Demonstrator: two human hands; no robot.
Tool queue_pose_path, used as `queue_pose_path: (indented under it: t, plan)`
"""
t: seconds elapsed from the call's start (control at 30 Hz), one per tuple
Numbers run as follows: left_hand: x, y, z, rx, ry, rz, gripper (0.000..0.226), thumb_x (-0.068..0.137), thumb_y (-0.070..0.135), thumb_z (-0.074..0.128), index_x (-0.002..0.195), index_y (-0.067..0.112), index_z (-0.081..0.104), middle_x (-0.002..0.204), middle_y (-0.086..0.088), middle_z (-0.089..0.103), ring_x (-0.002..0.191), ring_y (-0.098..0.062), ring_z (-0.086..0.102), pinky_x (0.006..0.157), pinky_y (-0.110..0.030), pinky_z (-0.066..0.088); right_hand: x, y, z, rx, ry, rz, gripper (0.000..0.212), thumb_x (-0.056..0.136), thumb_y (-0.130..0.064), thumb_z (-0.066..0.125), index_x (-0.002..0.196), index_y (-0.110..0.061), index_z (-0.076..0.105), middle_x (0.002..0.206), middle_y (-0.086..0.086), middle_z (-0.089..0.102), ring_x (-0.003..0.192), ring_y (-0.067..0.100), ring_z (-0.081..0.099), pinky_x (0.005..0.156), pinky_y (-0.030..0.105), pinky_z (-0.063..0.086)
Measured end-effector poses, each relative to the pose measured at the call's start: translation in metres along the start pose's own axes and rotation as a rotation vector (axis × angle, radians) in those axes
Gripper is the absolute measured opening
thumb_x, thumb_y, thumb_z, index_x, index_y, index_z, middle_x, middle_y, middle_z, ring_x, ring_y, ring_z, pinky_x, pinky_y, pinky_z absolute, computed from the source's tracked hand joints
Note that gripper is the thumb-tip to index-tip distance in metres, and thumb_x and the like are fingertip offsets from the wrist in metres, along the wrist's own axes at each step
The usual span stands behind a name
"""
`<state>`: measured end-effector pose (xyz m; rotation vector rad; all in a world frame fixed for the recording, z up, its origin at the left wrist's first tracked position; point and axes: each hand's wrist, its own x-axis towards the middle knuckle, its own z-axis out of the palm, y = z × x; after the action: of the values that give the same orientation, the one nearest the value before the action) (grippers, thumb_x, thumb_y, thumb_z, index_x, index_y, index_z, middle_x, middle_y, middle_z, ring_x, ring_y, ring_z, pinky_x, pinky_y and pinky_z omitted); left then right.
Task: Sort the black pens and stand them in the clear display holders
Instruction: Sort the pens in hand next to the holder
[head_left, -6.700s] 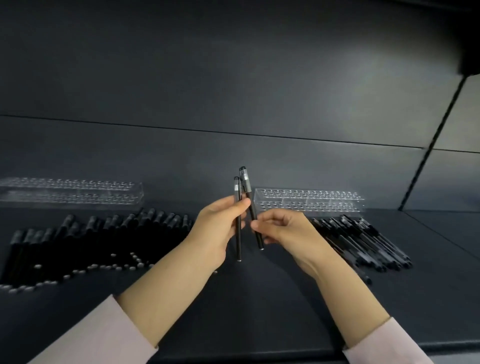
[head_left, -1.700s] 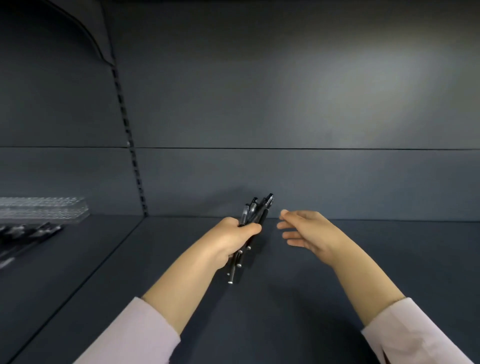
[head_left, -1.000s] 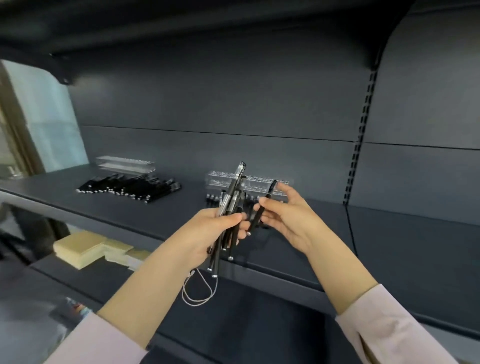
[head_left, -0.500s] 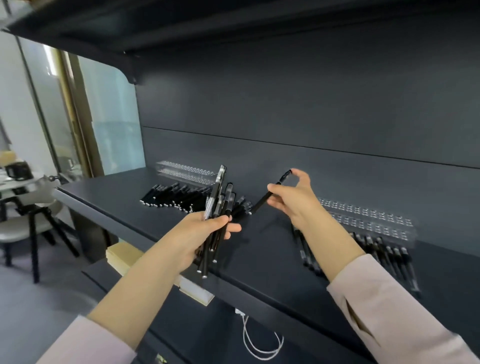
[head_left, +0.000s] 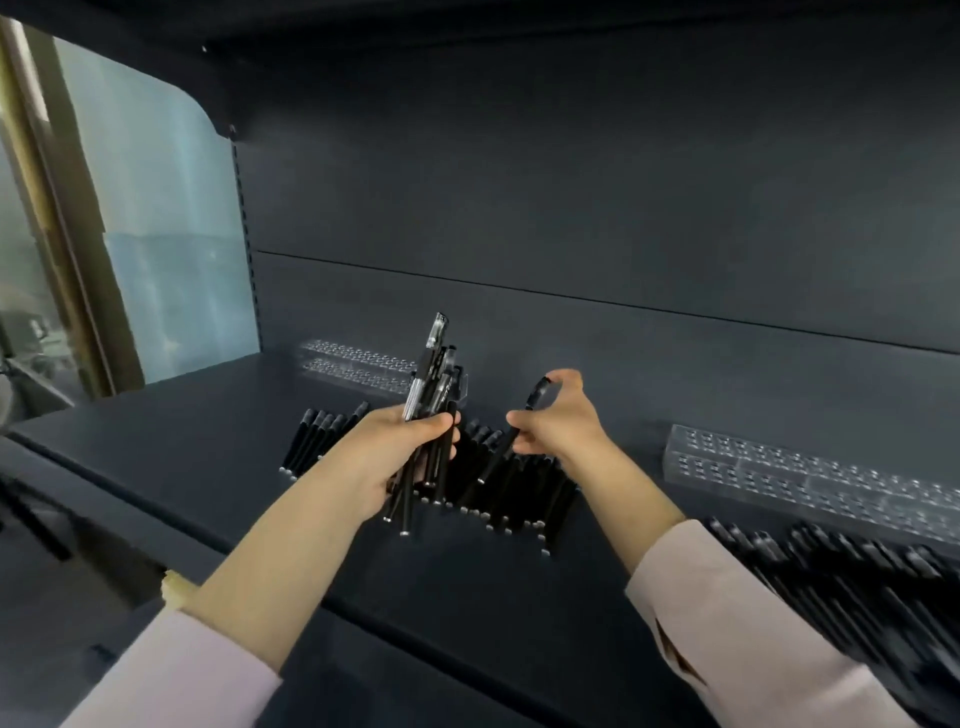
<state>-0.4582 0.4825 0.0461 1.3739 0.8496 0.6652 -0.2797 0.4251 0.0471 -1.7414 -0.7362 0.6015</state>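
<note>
My left hand grips a bunch of black pens, held upright with caps up, above a row of black pens lying flat on the dark shelf. My right hand pinches a single black pen, tilted, tip down over the same row. One clear display holder stands at the back left behind the bunch. Another clear display holder stands at the right. A second pile of black pens lies at the near right, blurred.
The dark back wall rises behind the shelf. A frosted side panel closes the left end. The shelf's front edge runs diagonally under my left forearm; lower shelving below is dim.
The view has swung left to the row of pens. My right hand has lowered its single pen toward the row. The left hand still holds its bunch upright.
</note>
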Motion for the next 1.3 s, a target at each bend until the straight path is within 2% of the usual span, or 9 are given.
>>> queue_pose_path:
  t: [0.17,0.33,0.47,0.57,0.7,0.83,1.0,1.13,1.3]
  plan:
    - [0.053,0.005,-0.023,0.033,-0.107,-0.021,0.013,0.091,0.021,0.068,0.101,0.014,0.072,0.093,0.001,0.077,0.080,-0.011,0.071,0.064,-0.027,0.054,0.020,0.004,0.025,-0.148,0.057,0.072,0.059,0.082,-0.005,0.071,0.125,-0.026,0.036,0.102,0.014,0.064,0.058,0.020,0.066,0.054,0.022,0.054]
    - [0.089,-0.001,-0.029,0.072,-0.202,-0.041,0.016,0.089,0.028,0.070,0.100,0.017,0.074,0.092,0.005,0.077,0.091,-0.017,0.069,0.071,-0.030,0.050,0.033,0.019,0.042,-0.230,0.073,0.135,0.066,0.078,-0.009,0.077,0.133,-0.021,0.041,0.118,0.012,0.060,0.062,0.017,0.071,0.058,0.022,0.055]
    - [0.103,-0.012,-0.026,0.069,-0.232,-0.070,0.018,0.089,0.029,0.071,0.099,0.015,0.074,0.090,0.003,0.077,0.087,-0.019,0.068,0.075,-0.034,0.052,0.031,0.021,0.046,-0.278,0.097,0.135,0.064,0.077,-0.012,0.079,0.131,-0.018,0.046,0.122,0.010,0.058,0.051,0.007,0.066,0.045,0.011,0.043]
    - [0.111,-0.015,-0.025,0.050,-0.254,-0.079,0.017,0.089,0.027,0.071,0.096,0.013,0.075,0.088,0.003,0.077,0.090,-0.021,0.070,0.078,-0.036,0.054,0.030,0.022,0.047,-0.321,0.111,0.102,0.043,0.078,-0.013,0.079,0.115,-0.012,0.056,0.104,0.006,0.062,0.048,0.006,0.063,0.042,0.007,0.040]
    - [0.115,-0.017,-0.026,0.018,-0.299,-0.056,0.021,0.090,0.027,0.068,0.099,0.010,0.075,0.080,0.007,0.077,0.090,-0.019,0.070,0.074,-0.034,0.055,0.029,0.026,0.048,-0.355,0.099,0.055,0.026,0.082,-0.015,0.075,0.104,-0.009,0.064,0.086,0.000,0.064,0.050,0.006,0.064,0.051,0.008,0.046]
    - [0.109,-0.017,-0.023,0.025,-0.348,-0.034,0.020,0.092,0.026,0.066,0.103,0.012,0.073,0.085,0.009,0.077,0.087,-0.010,0.070,0.073,-0.029,0.052,0.028,0.027,0.046,-0.193,0.185,-0.019,0.011,0.088,-0.018,0.066,0.096,-0.010,0.069,0.081,0.006,0.067,0.057,0.012,0.063,0.064,0.022,0.057]
    - [0.102,-0.014,-0.019,0.003,-0.411,-0.006,0.019,0.092,0.025,0.065,0.106,0.014,0.072,0.093,0.004,0.077,0.082,-0.008,0.073,0.066,-0.024,0.057,0.023,0.013,0.044,0.223,0.134,-0.032,0.014,0.092,-0.023,0.064,0.089,-0.011,0.070,0.078,0.001,0.067,0.065,0.010,0.059,0.062,0.023,0.050]
    - [0.100,-0.015,-0.017,0.015,-0.423,0.027,0.019,0.090,0.028,0.068,0.103,0.017,0.073,0.093,0.002,0.077,0.091,-0.012,0.073,0.086,-0.034,0.056,0.017,0.010,0.051,0.305,0.056,-0.034,0.010,0.090,-0.018,0.066,0.093,-0.008,0.069,0.067,0.002,0.064,0.065,0.012,0.060,0.066,0.024,0.049]
    - [0.099,-0.014,-0.017,-0.045,-0.416,-0.009,0.018,0.093,0.025,0.064,0.104,0.012,0.072,0.095,-0.001,0.077,0.081,-0.010,0.073,0.066,-0.024,0.057,0.022,0.010,0.038,0.429,0.225,-0.064,0.005,0.091,-0.014,0.064,0.089,-0.009,0.067,0.082,0.007,0.065,0.069,0.012,0.060,0.069,0.024,0.051]
